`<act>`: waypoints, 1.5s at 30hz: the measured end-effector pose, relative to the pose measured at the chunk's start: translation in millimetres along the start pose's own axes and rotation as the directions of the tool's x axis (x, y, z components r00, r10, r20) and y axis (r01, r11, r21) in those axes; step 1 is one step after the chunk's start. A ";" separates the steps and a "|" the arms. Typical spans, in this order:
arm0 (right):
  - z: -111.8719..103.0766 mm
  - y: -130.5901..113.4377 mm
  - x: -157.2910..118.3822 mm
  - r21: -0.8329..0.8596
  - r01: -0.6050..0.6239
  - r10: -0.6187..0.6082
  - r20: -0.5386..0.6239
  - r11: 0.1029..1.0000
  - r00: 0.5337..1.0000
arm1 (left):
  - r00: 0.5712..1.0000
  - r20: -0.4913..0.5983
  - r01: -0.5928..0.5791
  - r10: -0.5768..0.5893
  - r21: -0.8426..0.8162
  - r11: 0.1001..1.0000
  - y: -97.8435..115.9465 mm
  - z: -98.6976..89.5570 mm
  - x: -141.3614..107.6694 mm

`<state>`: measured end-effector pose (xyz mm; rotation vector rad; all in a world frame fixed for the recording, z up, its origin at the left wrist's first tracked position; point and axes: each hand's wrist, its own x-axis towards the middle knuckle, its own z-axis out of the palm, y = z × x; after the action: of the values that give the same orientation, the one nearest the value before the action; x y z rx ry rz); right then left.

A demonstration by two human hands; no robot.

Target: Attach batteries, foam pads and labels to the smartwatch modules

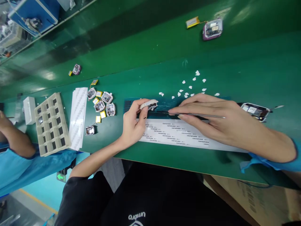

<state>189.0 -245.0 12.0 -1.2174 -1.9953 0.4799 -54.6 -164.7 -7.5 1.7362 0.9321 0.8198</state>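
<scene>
My left hand [135,121] pinches a small white watch case [148,104] between thumb and fingers, tilted on its edge above the bench. From the right, my right hand [211,117] grips thin metal tweezers [202,115], which point left toward the case. The fingers partly cover the tweezers, and their tips are too fine to make out. Below both hands lies a white printed sheet [174,133], its right part under my right forearm. A dark blue-green strip [128,104] lies behind it. Beyond my right hand are several small white round tabs [190,87].
Several opened watch cases [107,97] with yellow batteries [102,114] lie left. Farther left are stacked printed sheets [78,119], a beige compartment tray [50,125] and a co-worker's arm [17,138]. A purple case [213,29] lies far back; another case [255,112] sits right.
</scene>
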 end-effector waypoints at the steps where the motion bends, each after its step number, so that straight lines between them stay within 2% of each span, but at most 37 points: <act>1: 0.5 0.1 -0.4 0.004 -0.007 0.007 0.007 1.000 1.000 | 1.000 0.009 -0.015 0.014 0.024 1.000 0.1 -3.1 2.2; 4: 2.7 -0.2 -2.9 0.015 -0.035 0.034 0.003 0.999 0.999 | 0.999 -0.009 -0.045 0.045 0.060 0.997 -0.5 -14.7 9.1; 6: 3.5 -0.4 -4.7 0.002 -0.043 0.043 -0.005 0.999 0.999 | 0.999 -0.034 -0.010 0.012 0.077 0.997 -0.7 -20.7 11.1; 11: -1.8 -0.2 -4.4 -0.073 0.003 -0.006 -0.036 0.997 0.999 | 0.998 -0.013 0.059 -0.057 0.163 0.985 1.9 -20.5 4.3; 13: -6.0 -0.2 -2.5 -0.093 0.052 -0.055 -0.032 0.994 0.998 | 1.000 0.014 0.025 -0.028 0.165 0.986 2.2 -19.3 2.3; 15: -9.2 -0.3 -0.9 -0.118 0.082 -0.082 -0.002 0.990 0.997 | 0.992 0.081 -0.111 0.098 0.167 0.980 1.5 -20.1 3.1; 16: -10.1 -0.3 -0.5 -0.134 0.084 -0.084 0.006 0.987 0.996 | 0.971 0.138 -0.218 0.196 0.164 0.962 0.9 -21.2 4.2; 17: -10.3 0.0 -0.4 -0.148 0.077 -0.077 0.002 0.986 0.997 | 0.931 0.214 -0.331 0.295 0.154 0.931 0.3 -22.3 5.7; 19: -9.6 1.0 -1.1 -0.157 0.095 -0.098 -0.014 0.983 0.995 | 0.813 0.390 -0.513 0.433 0.128 0.849 -0.6 -23.9 8.3; 21: -7.9 1.7 -2.5 -0.168 0.130 -0.137 -0.030 0.977 0.990 | 0.715 0.530 -0.601 0.456 0.133 0.788 -0.3 -23.6 9.5; 22: -6.9 1.6 -3.5 -0.177 0.143 -0.151 -0.028 0.974 0.988 | 0.689 0.571 -0.621 0.446 0.149 0.769 0.3 -22.7 9.6; 24: -4.9 -0.2 -5.5 -0.219 0.184 -0.192 -0.019 0.958 0.981 | 0.671 0.601 -0.644 0.434 0.183 0.743 2.1 -20.5 9.3; 27: -2.3 -4.7 -7.5 -0.315 0.224 -0.234 0.008 0.922 0.972 | 0.671 0.600 -0.655 0.435 0.205 0.728 2.6 -18.5 9.1; 30: -3.4 -4.7 -6.3 -0.428 0.230 -0.227 0.059 0.874 0.972 | 0.667 0.600 -0.668 0.441 0.221 0.710 -3.0 -19.4 9.6; 32: -8.0 -0.1 -3.9 -0.532 0.220 -0.250 0.016 0.818 0.968 | 0.663 0.610 -0.676 0.434 0.239 0.697 -7.5 -20.6 8.9; 33: -11.3 2.9 -2.5 -0.587 0.186 -0.271 -0.060 0.788 0.961 | 0.664 0.619 -0.671 0.419 0.248 0.698 -8.2 -21.0 7.9; 35: -18.3 7.7 -0.3 -0.651 0.077 -0.315 -0.258 0.756 0.913 | 0.671 0.628 -0.644 0.395 0.229 0.730 -3.1 -20.9 4.5; 37: -23.3 8.9 0.5 -0.643 0.020 -0.342 -0.381 0.766 0.859 | 0.701 0.589 -0.554 0.401 0.097 0.827 12.9 -19.6 0.9; 38: -24.3 8.1 0.4 -0.634 0.030 -0.345 -0.380 0.773 0.858 | 0.747 0.533 -0.460 0.397 -0.016 0.888 24.3 -18.7 0.3; 39: -24.3 6.6 0.1 -0.627 0.046 -0.339 -0.356 0.778 0.871 | 0.811 0.459 -0.330 0.363 -0.153 0.931 36.8 -17.6 1.3; 40: -23.4 4.6 -0.4 -0.622 0.062 -0.333 -0.331 0.781 0.883 | 0.884 0.375 -0.172 0.278 -0.292 0.941 48.9 -16.6 4.5; 41: -21.9 2.5 -0.8 -0.619 0.069 -0.329 -0.318 0.782 0.889 | 0.948 0.282 -0.022 0.149 -0.409 0.912 59.2 -15.6 9.8; 42: -20.2 0.3 -1.1 -0.615 0.066 -0.319 -0.311 0.786 0.895 | 0.971 0.237 0.100 0.021 -0.488 0.867 66.7 -14.7 17.0; 43: -18.5 -2.1 -1.3 -0.608 0.065 -0.314 -0.312 0.791 0.897 | 0.973 0.209 0.201 -0.101 -0.545 0.814 70.6 -13.9 25.1; 45: -16.3 -7.1 -1.8 -0.591 0.075 -0.324 -0.328 0.803 0.887 | 0.933 0.226 0.360 -0.280 -0.616 0.701 68.1 -12.1 40.2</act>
<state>197.5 -251.0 26.6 -1.2812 -1.9042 -0.4989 -30.6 -141.0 65.1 0.9576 0.7197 0.6869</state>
